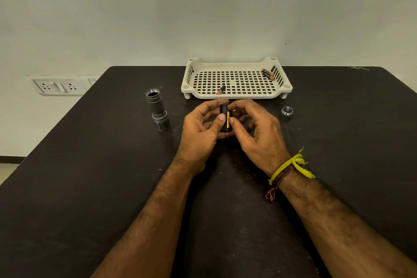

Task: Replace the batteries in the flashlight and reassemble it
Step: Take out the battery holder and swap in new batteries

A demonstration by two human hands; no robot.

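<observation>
Above the dark worktop (90, 176), the left hand (200, 128) and right hand (255, 128) both close their fingers (222, 117) around a black battery holder (223, 117) carrying a gold-and-black battery (229, 119). The grey metal flashlight body (156, 108) stands open-ended to the left, its silver tail cap (286, 111) lies to the right, and two loose batteries (221, 89) rest in the cream perforated plastic tray (234, 95) behind.
</observation>
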